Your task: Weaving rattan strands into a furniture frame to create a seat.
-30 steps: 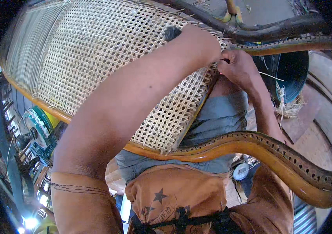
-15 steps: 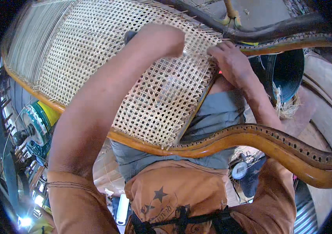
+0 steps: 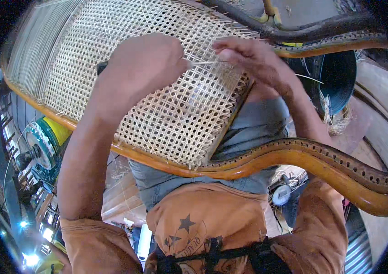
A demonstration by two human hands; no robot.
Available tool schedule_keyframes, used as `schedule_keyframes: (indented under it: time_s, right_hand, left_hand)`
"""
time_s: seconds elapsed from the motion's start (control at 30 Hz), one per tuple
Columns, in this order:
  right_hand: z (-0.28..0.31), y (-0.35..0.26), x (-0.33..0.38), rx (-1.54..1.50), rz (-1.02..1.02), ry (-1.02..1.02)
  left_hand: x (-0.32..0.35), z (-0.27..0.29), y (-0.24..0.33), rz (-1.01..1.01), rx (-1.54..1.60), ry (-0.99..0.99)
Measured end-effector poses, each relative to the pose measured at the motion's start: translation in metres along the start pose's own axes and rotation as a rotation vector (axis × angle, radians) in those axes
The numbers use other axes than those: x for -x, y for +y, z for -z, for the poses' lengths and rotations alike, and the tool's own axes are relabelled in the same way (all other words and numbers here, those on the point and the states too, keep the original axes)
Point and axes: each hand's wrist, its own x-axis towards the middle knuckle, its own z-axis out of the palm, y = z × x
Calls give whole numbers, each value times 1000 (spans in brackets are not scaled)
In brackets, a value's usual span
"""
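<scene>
A woven cane panel (image 3: pixel 175 109) in a curved wooden chair frame (image 3: pixel 157 162) lies across my lap. Above its weave, my left hand (image 3: pixel 150 64) is closed in a fist, and the dark end of a tool handle (image 3: pixel 102 68) juts out behind it. My right hand (image 3: pixel 255 57) faces it over the panel's right edge, thumb and fingers pinched together. A thin pale line runs between the hands; I cannot tell whether it is cane or the tool's shaft. Past my right wrist, a loose cane strand (image 3: pixel 310 78) sticks out.
The frame's drilled arm (image 3: pixel 330 162) curves out to the right. A dark bucket (image 3: pixel 340 84) stands beyond my right forearm, with cane scraps (image 3: pixel 335 121) at it. Dark wooden rails (image 3: pixel 326 34) lie at the far right. A green and yellow machine (image 3: pixel 43 141) stands at the left.
My left hand has moved left with the dark-handled tool. My right hand has lifted off the panel's edge and shifted left. The loose strand now shows beyond the right wrist.
</scene>
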Motion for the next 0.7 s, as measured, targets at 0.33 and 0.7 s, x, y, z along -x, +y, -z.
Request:
schedule_keyframes:
  time_s: [0.33, 0.7]
  right_hand:
    - [12, 1, 13, 379, -402, -92]
    - [17, 6, 13, 344, -430, -62]
  left_hand:
    - [-72, -30, 45, -257, -66, 31]
    - [-86, -23, 68, -306, -74, -80]
